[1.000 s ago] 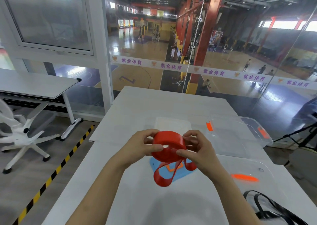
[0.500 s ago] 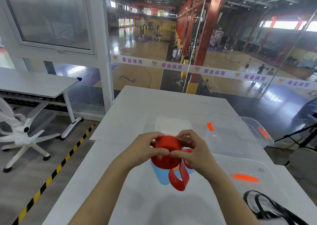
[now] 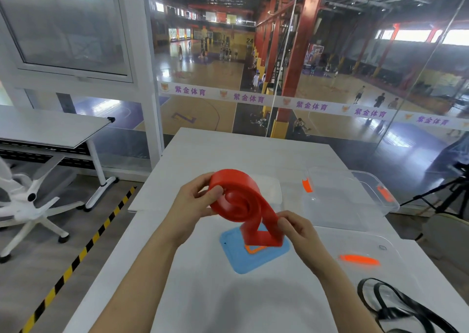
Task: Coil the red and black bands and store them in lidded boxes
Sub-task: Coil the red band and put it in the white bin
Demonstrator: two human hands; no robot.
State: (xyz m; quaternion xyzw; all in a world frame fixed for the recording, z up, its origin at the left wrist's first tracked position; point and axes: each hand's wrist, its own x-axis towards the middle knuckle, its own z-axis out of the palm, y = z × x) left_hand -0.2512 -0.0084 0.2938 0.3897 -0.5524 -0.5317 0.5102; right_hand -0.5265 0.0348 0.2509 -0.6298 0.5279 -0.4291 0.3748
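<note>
A wide red band (image 3: 238,198) is held above the white table (image 3: 228,152), most of it wound into a spiral coil. My left hand (image 3: 196,200) grips the coil from the left side. My right hand (image 3: 295,227) pinches the band's loose tail, which hangs in a short fold down to the right of the coil. A black band (image 3: 396,304) lies loose at the table's near right corner. A clear lidded box with orange clips (image 3: 350,195) stands at the right. A clear lid with an orange handle (image 3: 360,259) lies in front of it.
A blue mat with an orange mark (image 3: 253,254) lies under the hands. Behind the coil sits a second clear container (image 3: 269,188). A white office chair (image 3: 28,200) and another table (image 3: 50,129) are at the left. Glass wall lies beyond the table's far edge.
The coil has tipped so its spiral face shows, and it sits higher. My right hand moved down and right, off the coil, pulling the shortened tail out.
</note>
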